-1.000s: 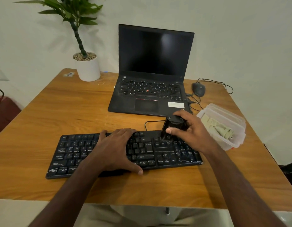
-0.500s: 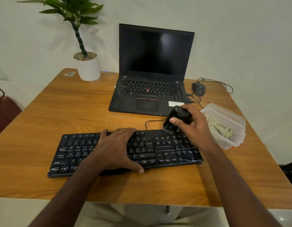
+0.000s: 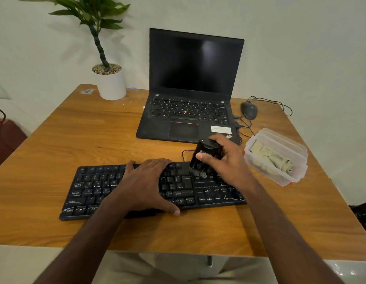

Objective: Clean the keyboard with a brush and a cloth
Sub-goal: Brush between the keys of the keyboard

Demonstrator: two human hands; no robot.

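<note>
Right hand (image 3: 225,160) grips the brush (image 3: 205,155); left hand (image 3: 145,181) lies flat, steadying the keyboard (image 3: 92,189). Sweep lightly between rows.

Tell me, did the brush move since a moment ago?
Yes. The brush in the right hand came back toward the person, from the keyboard's far edge down onto its keys.

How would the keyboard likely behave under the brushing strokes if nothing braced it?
The keyboard looks thin and light on a smooth table, so it may slide; the left hand presses on it. It looks rigid, unlikely to flex under the brush that the right hand grips.
</note>
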